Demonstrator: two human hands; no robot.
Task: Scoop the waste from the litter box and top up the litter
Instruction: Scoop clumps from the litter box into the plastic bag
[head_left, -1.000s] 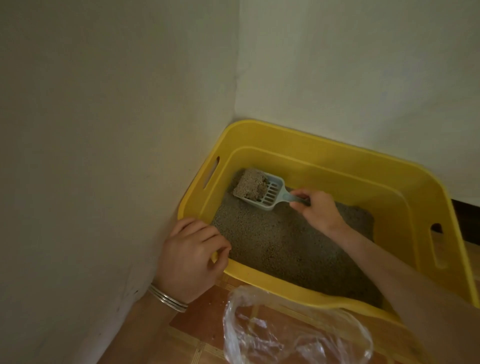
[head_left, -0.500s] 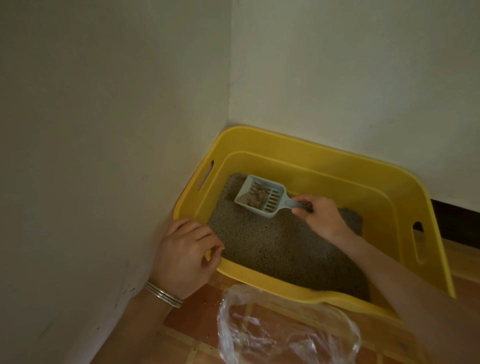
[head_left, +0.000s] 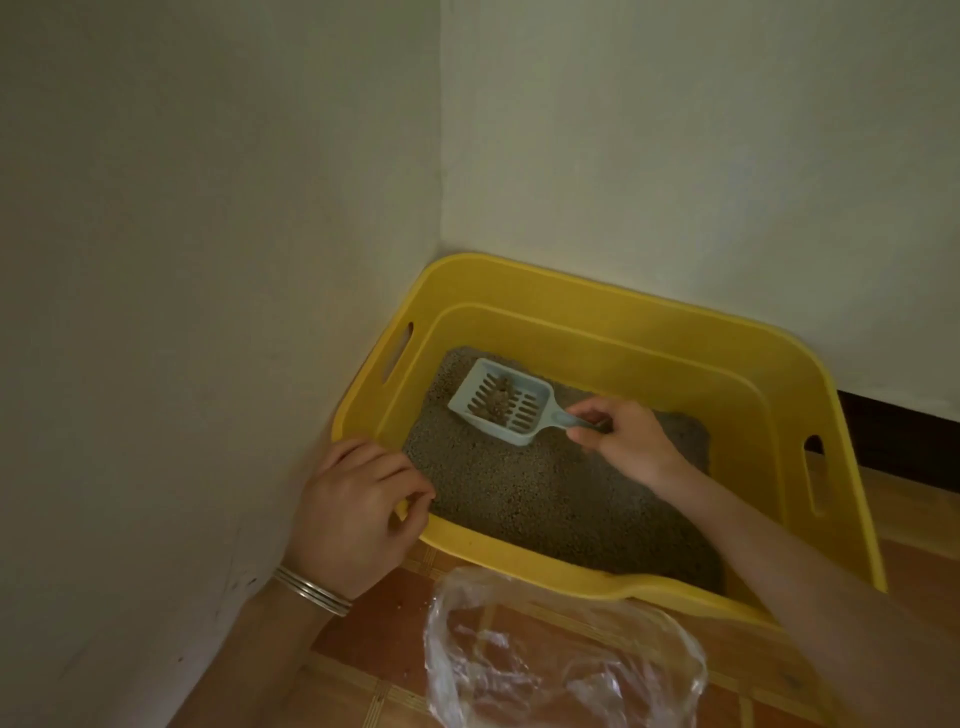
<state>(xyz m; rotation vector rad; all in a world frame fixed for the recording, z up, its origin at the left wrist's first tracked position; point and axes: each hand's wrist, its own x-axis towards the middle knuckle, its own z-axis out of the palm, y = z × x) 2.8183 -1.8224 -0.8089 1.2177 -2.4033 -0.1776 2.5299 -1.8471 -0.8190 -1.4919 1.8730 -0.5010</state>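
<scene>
Your right hand (head_left: 626, 444): fingers pinching the handle of the pale blue slotted litter scoop (head_left: 501, 401), held over the grey litter (head_left: 540, 499) with a few brown clumps (head_left: 497, 400) in its bowl. Your left hand (head_left: 353, 512), bangles (head_left: 311, 590) at the wrist: fingers curled over the near-left rim of the yellow litter box (head_left: 623, 332), set in the wall corner. Clear plastic bag (head_left: 561, 660): open on the tiled floor (head_left: 374, 634), just in front of the box.
</scene>
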